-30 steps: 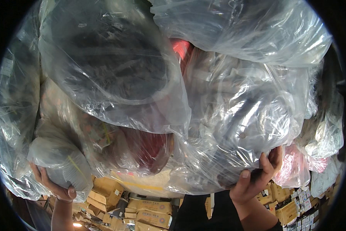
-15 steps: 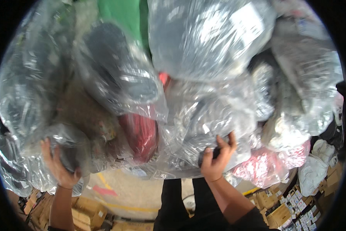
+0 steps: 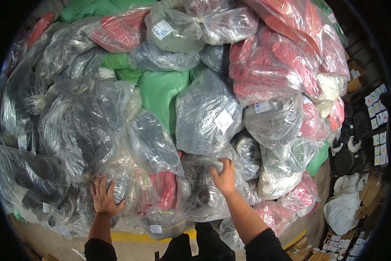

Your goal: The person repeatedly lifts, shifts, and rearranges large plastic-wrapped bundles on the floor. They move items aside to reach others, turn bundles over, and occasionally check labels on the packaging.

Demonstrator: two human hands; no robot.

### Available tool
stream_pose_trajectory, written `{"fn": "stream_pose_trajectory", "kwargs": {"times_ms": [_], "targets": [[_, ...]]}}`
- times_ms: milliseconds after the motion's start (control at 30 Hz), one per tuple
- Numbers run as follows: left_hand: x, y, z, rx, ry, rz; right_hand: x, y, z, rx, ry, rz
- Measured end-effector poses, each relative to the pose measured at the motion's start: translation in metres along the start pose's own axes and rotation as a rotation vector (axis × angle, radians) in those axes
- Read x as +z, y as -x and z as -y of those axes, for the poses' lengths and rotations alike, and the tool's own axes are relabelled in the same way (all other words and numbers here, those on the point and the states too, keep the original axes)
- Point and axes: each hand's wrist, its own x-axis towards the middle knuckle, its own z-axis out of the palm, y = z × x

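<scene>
My left hand (image 3: 105,199) lies with fingers spread on a clear plastic bag (image 3: 125,182) at the near left of a large pile. My right hand (image 3: 224,177) hovers over or touches another clear bag (image 3: 204,202), which has a dark round thing in it. Its fingers are bent, with the thumb apart from them, and I see nothing held; contact with the plastic is unclear. Between my hands sits a bag with red contents (image 3: 164,189). Ahead is a bulky clear bag with dark grey contents (image 3: 208,113) and a white label.
Green sacks (image 3: 160,93) show among the bags. Bags with red contents (image 3: 274,65) rise at the far right. White-fronted small boxes (image 3: 378,106) and a white sack (image 3: 343,209) stand beyond the right side. A yellow floor line (image 3: 134,237) runs along the near edge.
My view has shifted, showing more of the pile's far side. My left hand now lies flat farther right in the picture; my right hand sits slightly left, its fingers more bent.
</scene>
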Motion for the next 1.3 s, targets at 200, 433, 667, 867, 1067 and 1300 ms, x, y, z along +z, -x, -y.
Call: {"fn": "stream_pose_trajectory", "kwargs": {"times_ms": [200,433,667,867,1067,1300], "targets": [[0.001,0.000,0.004,0.006,0.028,0.038,0.029,-0.116,0.071,-0.375,0.121,0.108],[0.011,-0.001,0.010,0.053,0.019,-0.065,0.123,-0.210,0.133,-0.869,0.915,0.720],[0.018,0.004,0.017,0.062,0.025,-0.104,0.233,-0.171,0.114,-1.095,1.773,1.073],[0.018,0.006,0.019,0.040,0.047,-0.069,0.210,-0.164,0.118,-1.063,1.614,1.222],[0.015,0.006,0.017,0.048,0.053,-0.084,0.158,-0.158,0.106,-1.116,1.528,1.308],[0.018,0.009,0.018,0.038,0.091,-0.103,0.021,-0.139,0.103,-1.018,1.468,1.182]]}}
